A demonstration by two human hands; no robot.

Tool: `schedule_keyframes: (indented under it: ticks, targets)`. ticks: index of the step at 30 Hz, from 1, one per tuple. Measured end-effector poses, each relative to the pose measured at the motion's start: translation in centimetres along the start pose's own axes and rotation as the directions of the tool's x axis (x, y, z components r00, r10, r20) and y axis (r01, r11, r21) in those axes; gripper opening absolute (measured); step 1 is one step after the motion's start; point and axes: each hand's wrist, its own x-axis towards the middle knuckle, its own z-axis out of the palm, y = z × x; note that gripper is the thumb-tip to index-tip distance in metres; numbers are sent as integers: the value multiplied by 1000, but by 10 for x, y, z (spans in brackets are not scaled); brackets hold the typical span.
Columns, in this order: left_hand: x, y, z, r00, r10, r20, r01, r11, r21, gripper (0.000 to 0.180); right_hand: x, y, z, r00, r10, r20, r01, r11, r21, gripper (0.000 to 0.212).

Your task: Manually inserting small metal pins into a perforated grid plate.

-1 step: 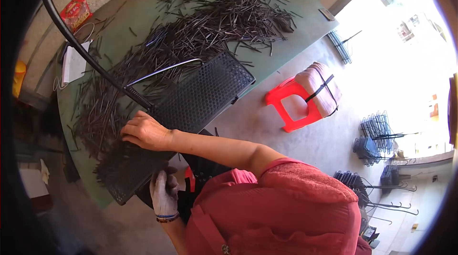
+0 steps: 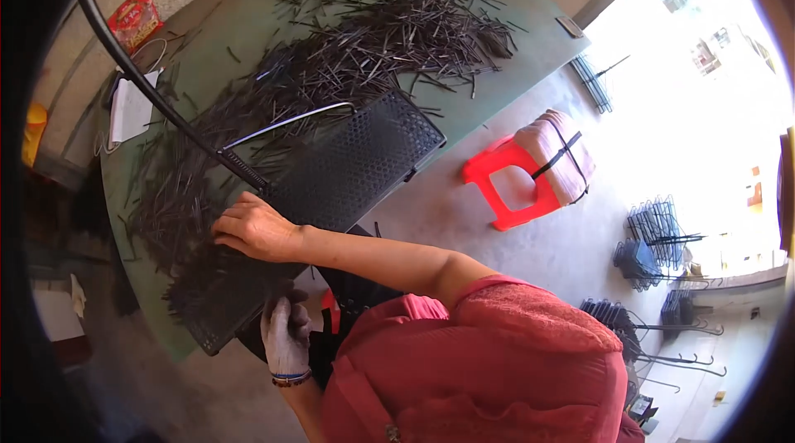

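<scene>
A long black perforated tray [image 2: 356,161] lies slantwise along the near edge of the green table. Dark thin rods [image 2: 195,281] crowd its left end, where shadow blurs them. My bare right hand [image 2: 258,229] reaches across over that end, its fingers curled down and closed; what is between the fingertips is hidden. Below it, at the tray's near edge, is my left hand [image 2: 287,334] in a pale glove with dark-stained fingers and a bracelet at the wrist. Its fingers are bent together by the edge, and whatever they grip cannot be made out. A heap of similar rods [image 2: 397,37] spreads behind the tray.
A black flexible stalk [image 2: 149,91] with a spring end arches over the green tabletop [image 2: 530,37], beside a thin silver bar [image 2: 290,125]. A white box [image 2: 132,108] and red packet [image 2: 135,19] sit left. A red stool [image 2: 509,182] and wire racks [image 2: 654,223] stand right.
</scene>
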Motion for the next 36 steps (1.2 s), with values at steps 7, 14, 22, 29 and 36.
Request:
schedule_keyframes:
  ticks: [7,14,22,29,36]
  targets:
    - [-12,6,9,1000,30,-2,-30,999,40,36,-1,-5,8,997,-65,36,66,997,-30,15]
    - [-12,2,0,997,40,72,-37,998,-46,33,-1,-2,2,997,-17,69,28,988,-153,15]
    - [-14,2,-5,987,11,158,11,990,-142,30,11,-2,-4,984,124,131,-126,992,7,17]
    - [-11,2,-9,983,16,182,22,978,-206,32,5,-9,-7,992,17,123,-12,999,-41,14]
    - [-12,2,-7,981,14,191,25,979,-204,32,6,-4,-6,983,68,172,-62,997,-37,15]
